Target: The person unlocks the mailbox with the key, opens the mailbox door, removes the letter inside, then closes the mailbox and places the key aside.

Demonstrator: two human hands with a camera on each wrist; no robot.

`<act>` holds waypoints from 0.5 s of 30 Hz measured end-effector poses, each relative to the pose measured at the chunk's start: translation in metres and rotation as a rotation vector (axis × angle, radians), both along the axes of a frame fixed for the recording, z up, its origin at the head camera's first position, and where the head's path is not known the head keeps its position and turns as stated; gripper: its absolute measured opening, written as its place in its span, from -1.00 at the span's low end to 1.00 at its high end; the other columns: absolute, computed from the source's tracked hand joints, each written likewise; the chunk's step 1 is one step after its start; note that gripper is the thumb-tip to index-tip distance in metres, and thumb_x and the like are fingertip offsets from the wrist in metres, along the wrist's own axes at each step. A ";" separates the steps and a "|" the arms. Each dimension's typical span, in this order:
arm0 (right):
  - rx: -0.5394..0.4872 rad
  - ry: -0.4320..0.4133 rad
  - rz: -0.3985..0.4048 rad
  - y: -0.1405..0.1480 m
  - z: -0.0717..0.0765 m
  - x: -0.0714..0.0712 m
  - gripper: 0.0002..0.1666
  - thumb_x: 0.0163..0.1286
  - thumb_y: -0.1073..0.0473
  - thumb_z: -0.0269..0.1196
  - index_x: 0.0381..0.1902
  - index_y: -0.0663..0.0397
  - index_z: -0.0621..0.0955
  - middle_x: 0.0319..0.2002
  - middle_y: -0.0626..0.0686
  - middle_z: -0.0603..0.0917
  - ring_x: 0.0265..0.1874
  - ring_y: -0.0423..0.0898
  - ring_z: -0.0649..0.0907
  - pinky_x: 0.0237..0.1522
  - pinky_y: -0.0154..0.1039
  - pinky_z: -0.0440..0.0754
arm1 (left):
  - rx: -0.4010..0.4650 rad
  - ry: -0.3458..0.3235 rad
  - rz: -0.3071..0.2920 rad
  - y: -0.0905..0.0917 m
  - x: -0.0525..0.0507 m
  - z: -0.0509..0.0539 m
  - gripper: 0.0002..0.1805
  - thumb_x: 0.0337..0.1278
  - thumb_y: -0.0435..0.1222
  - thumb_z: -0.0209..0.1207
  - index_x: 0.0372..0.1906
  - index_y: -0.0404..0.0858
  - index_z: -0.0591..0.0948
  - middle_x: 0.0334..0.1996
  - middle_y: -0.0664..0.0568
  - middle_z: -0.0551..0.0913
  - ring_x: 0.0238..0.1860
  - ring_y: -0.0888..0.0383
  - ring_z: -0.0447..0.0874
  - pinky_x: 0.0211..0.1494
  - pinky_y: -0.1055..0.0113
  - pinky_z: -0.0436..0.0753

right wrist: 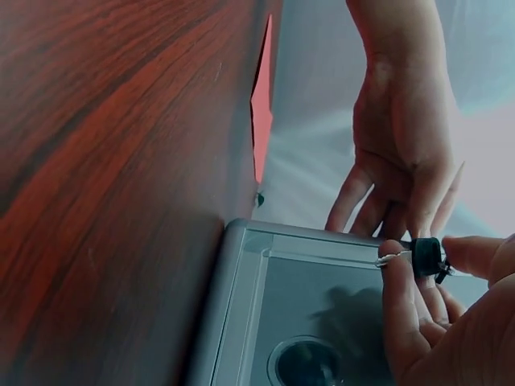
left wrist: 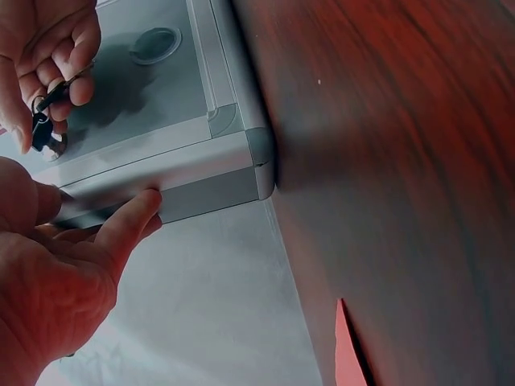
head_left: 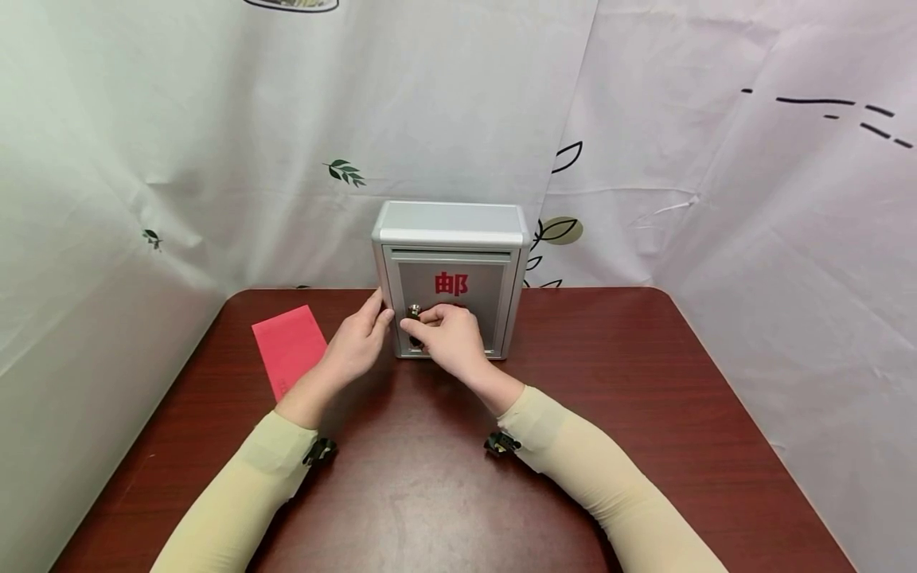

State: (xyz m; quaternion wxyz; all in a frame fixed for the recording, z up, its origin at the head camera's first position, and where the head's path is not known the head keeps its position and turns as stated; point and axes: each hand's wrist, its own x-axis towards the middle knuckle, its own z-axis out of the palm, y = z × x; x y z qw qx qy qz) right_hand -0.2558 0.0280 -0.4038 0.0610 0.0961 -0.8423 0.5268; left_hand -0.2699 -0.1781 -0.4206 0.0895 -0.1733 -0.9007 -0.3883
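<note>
A silver metal mailbox [head_left: 453, 225] with a red Chinese character stands upright on the table, its front towards me. My left hand [head_left: 357, 341] lies along the box's left side, fingers fairly straight and touching the edge. At the front, my right hand [head_left: 453, 341] holds small keys [left wrist: 40, 129] at the lock [head_left: 415, 309] near the left edge of the door. One black-headed key [right wrist: 425, 257] sits between thumb and fingers, and another key's blade lies against the fingers. How deep a key sits in the lock cannot be told.
A red envelope [head_left: 288, 342] lies on the dark red wooden table [head_left: 401, 477], left of the box and partly behind my left forearm. White patterned cloth [head_left: 458, 103] hangs behind the table and at both sides.
</note>
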 end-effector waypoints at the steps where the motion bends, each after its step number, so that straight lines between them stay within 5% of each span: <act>1: 0.024 0.018 -0.007 0.000 0.000 0.000 -0.62 0.43 -0.07 0.57 -0.13 0.15 0.87 -0.37 -0.06 0.88 -0.49 -0.12 0.83 -0.39 -0.28 0.71 | 0.000 0.001 0.000 0.000 0.000 0.000 -0.35 0.87 -0.18 -0.04 0.80 -0.24 0.19 0.53 -0.35 0.54 0.49 -0.30 0.57 0.56 -0.28 0.46; 5: 0.110 0.067 -0.029 0.000 0.000 0.000 -0.64 0.43 -0.12 0.55 -0.16 0.07 0.88 -0.35 -0.10 0.88 -0.43 -0.28 0.77 -0.30 -0.22 0.72 | 0.000 0.002 0.003 0.001 0.000 0.000 -0.35 0.86 -0.17 -0.04 0.80 -0.25 0.20 0.53 -0.34 0.53 0.50 -0.29 0.56 0.57 -0.27 0.45; 15: 0.180 0.109 -0.013 0.003 0.003 -0.002 -0.67 0.42 -0.09 0.56 -0.17 0.06 0.87 -0.33 -0.07 0.90 -0.40 -0.26 0.80 -0.29 -0.20 0.75 | 0.012 0.019 0.008 0.003 0.002 -0.002 -0.37 0.85 -0.21 -0.01 0.79 -0.24 0.23 0.50 -0.33 0.57 0.46 -0.30 0.60 0.53 -0.28 0.49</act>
